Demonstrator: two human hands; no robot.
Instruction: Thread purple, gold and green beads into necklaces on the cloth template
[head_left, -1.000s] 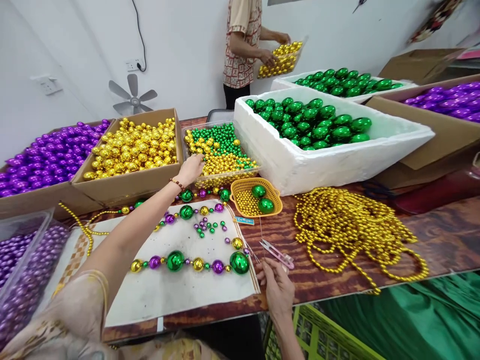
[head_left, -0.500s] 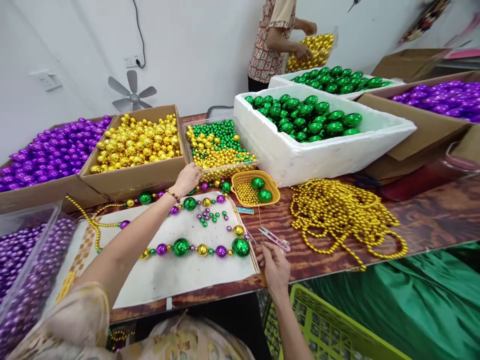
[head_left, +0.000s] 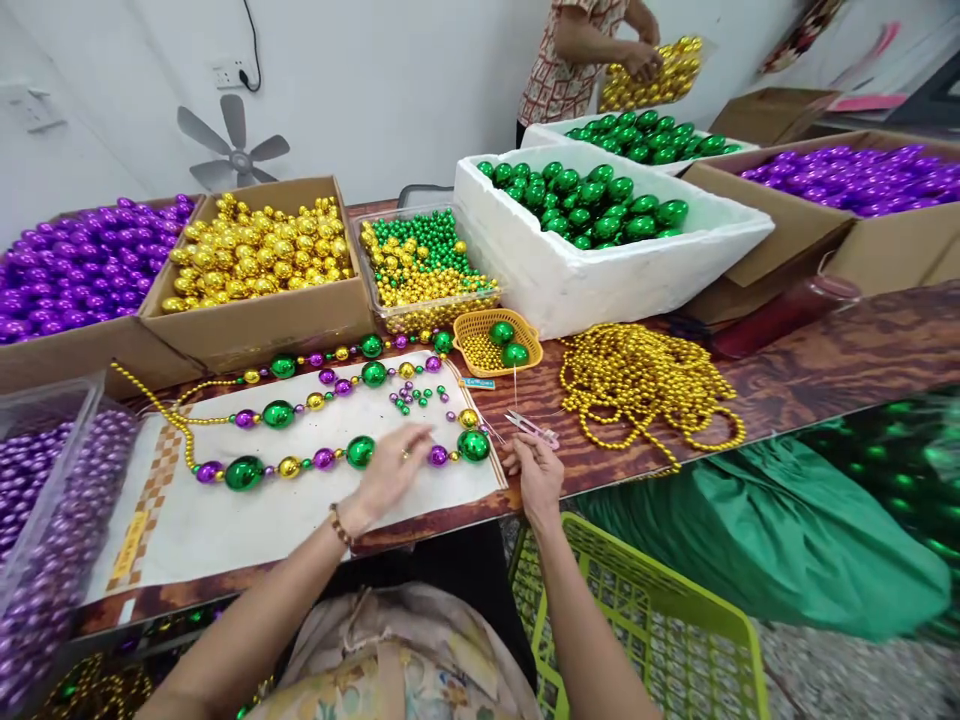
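My left hand [head_left: 394,465] hovers over the near row of a bead garland [head_left: 324,458], covering part of it; its fingers look stretched out, slightly blurred, with nothing visible in them. At the cloth's right edge, my right hand [head_left: 536,470] is closed in a pinch on a thin pale thread, mostly hidden by the fingers. Beside those fingers lie pink-handled thread snips [head_left: 532,428]. The garland's purple, gold and green balls run in rows over a white cloth [head_left: 300,525]. Small loose beads [head_left: 416,398] rest between the rows.
Behind the cloth stand a box of gold balls [head_left: 251,318], a clear bin [head_left: 442,312], a yellow basket [head_left: 491,370] and a foam box [head_left: 600,295]. Gold bead strands [head_left: 645,390] lie to the right. A green crate [head_left: 660,610] sits below. Another person [head_left: 574,60] handles gold balls.
My left hand has drawn back from the clear bin's front rim to the near garland row. My right hand stays at the cloth's right edge. The view has shifted slightly.
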